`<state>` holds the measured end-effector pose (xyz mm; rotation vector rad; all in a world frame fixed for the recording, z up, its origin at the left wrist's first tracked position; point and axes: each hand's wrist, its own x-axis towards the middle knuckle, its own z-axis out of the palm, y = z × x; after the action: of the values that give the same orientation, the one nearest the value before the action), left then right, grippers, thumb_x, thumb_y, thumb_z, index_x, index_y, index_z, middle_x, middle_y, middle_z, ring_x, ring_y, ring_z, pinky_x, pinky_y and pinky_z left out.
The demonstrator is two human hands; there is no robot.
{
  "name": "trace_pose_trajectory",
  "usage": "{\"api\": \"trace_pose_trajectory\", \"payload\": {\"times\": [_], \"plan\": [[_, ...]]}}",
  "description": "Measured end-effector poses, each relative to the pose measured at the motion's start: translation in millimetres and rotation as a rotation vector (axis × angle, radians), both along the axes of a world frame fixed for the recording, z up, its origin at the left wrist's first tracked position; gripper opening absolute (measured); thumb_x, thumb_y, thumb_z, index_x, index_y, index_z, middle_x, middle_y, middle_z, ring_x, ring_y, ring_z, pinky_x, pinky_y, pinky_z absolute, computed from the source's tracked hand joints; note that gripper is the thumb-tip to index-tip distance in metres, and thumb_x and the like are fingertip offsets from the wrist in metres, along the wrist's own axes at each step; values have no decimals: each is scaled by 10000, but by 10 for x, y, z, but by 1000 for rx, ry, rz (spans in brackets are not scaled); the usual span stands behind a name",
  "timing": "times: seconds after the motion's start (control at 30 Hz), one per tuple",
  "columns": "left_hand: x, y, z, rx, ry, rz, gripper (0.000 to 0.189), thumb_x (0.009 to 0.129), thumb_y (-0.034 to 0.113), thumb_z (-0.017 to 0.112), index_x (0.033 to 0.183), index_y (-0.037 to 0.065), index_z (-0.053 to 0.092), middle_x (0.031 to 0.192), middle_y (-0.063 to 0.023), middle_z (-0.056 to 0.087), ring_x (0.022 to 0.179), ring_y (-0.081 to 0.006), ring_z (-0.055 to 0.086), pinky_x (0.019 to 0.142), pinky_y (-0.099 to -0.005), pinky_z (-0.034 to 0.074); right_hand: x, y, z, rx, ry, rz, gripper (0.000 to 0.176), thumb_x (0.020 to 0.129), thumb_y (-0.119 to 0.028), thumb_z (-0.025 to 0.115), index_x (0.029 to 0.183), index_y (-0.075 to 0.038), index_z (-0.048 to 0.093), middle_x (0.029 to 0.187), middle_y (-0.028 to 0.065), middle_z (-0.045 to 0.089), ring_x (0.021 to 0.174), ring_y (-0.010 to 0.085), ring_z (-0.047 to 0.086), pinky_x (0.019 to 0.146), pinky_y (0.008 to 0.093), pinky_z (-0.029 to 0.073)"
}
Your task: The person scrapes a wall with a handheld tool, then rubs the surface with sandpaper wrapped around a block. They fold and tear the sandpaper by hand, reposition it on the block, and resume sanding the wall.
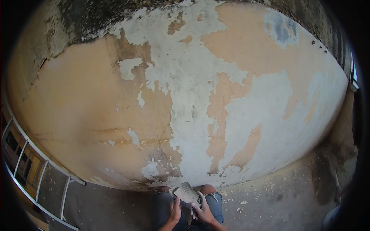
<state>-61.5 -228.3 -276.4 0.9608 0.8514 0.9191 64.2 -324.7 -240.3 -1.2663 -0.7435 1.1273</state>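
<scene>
Low in the head view, both hands meet over my knees at a dusty grey sheet [187, 191] that looks like sandpaper, with faint marks on its pale face and a darker side below. My left hand [175, 212] grips its left edge. The fingers of my right hand [203, 210] are closed on its lower right edge, and whitish dust covers them. Just beyond the sheet stands a wall [192, 111] with peeling paint, part orange and part pale grey-white. Neither hand touches the wall.
A metal ladder [42, 163] lies or leans at the left. Paint flakes are scattered over the grey concrete floor [266, 200]. Dark stains run along the wall's top [92, 17]. At the lower right a thin handle-like thing [336, 179] stands near a dark patch.
</scene>
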Motion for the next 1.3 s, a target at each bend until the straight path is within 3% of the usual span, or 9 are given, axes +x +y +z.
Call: {"api": "trace_pose_trajectory", "payload": {"times": [0.17,0.3,0.4,0.5,0.6,0.73,1.0,1.17,1.3], "plan": [[79,-90,-441,-138,-41,109,373,1021,404,478,980,46,575,871,25,537,761,-99,488,661,-283,420,213,-129,-85,-150,-333,75,676,970,-196,607,1488,-5,216,724,80,658,518,119,610,446,262,479],[195,88,-408,-185,-86,347,423,1018,415,477,880,26,571,796,4,539,720,-124,491,647,-308,415,632,-176,390,-209,-326,49,459,991,-271,568,1318,42,496,728,82,687,608,134,661,520,252,499],[71,122,-555,264,382,134,482,1026,370,452,833,-58,565,719,-184,552,724,-261,571,675,-388,425,723,-56,921,19,-156,-166,352,1013,-260,528,1156,57,585,768,90,684,621,150,659,521,255,512],[68,3,-1047,302,367,36,465,1031,343,435,862,-65,578,754,-224,568,752,-306,584,689,-407,426,784,249,1462,153,-358,-209,287,991,-218,572,1095,48,602,766,90,683,626,136,649,522,261,512],[28,23,-1264,291,375,-16,460,1028,342,439,889,-72,585,780,-216,590,766,-289,594,694,-408,452,816,492,1904,139,-877,-336,243,937,-203,635,997,32,643,665,125,642,585,119,602,536,284,467],[42,85,-1409,60,143,53,487,1025,382,450,933,-76,589,839,-173,611,777,-255,608,693,-379,506,755,700,2360,294,-1061,-423,259,914,-228,672,959,27,663,611,115,612,555,108,563,527,289,443],[65,75,-1371,24,126,55,503,1023,399,450,975,-79,596,861,-155,610,785,-232,611,682,-358,519,863,945,2650,366,-1129,-537,248,913,-205,693,917,43,678,624,102,637,575,72,542,525,256,429],[43,113,-1632,-3,137,19,491,1023,391,448,1022,-79,589,884,-152,611,807,-231,615,693,-355,530,487,1154,2638,413,-1182,-385,256,912,-248,689,921,8,683,613,108,617,563,90,554,518,279,433],[144,124,-1608,-74,-24,83,468,1020,398,456,1037,-51,585,928,-130,599,809,-217,609,683,-340,534,749,839,2759,411,-1031,-608,226,913,-179,677,864,42,666,627,53,623,589,63,523,521,247,415]]}}
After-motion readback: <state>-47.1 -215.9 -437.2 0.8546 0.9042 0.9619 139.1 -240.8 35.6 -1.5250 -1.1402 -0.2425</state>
